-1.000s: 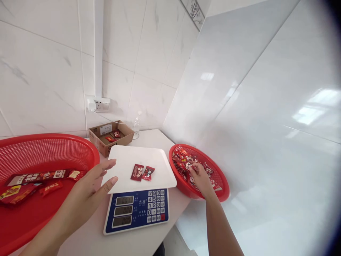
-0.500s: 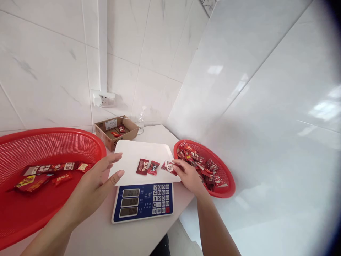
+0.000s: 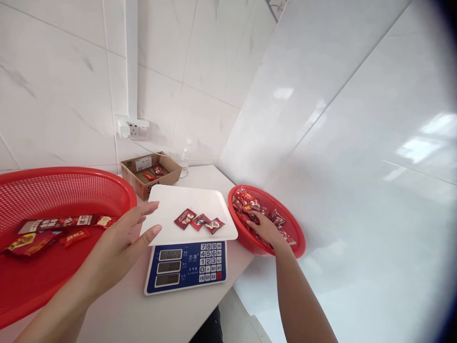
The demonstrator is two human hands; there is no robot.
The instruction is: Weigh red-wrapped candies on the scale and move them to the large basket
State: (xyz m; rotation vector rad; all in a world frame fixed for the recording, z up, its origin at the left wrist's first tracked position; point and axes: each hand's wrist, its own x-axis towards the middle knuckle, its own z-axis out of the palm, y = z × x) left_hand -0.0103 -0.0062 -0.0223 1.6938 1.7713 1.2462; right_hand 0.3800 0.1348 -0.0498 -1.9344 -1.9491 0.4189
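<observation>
My left hand (image 3: 119, 247) hovers at the left edge of the scale's white pan (image 3: 160, 200), fingers and thumb apart and nothing in the grasp. Three small red snack packets (image 3: 214, 226) lie side by side on that pan, edges touching or overlapping. Below it, the blue panel of the scale (image 3: 187, 264) has a keypad and three displays; the top one seems to read 0.026. My right hand (image 3: 267, 229) reaches into the small red basket (image 3: 302, 238) among many red packets (image 3: 276, 218). Its visible thumb and finger are spread, with the fingertips at the packets.
On the left stands a large red perforated basket (image 3: 71, 176) with several red packets and strips in it. Behind the scale is an open cardboard box (image 3: 137, 183) with a few packets. A clear bottle (image 3: 185, 153) stands by the wall, near a socket (image 3: 134, 128).
My right hand has let go of a packet on the pan and moved right into the small basket. The other two packets shifted slightly. The top display reading rose. My left hand stays beside the pan.
</observation>
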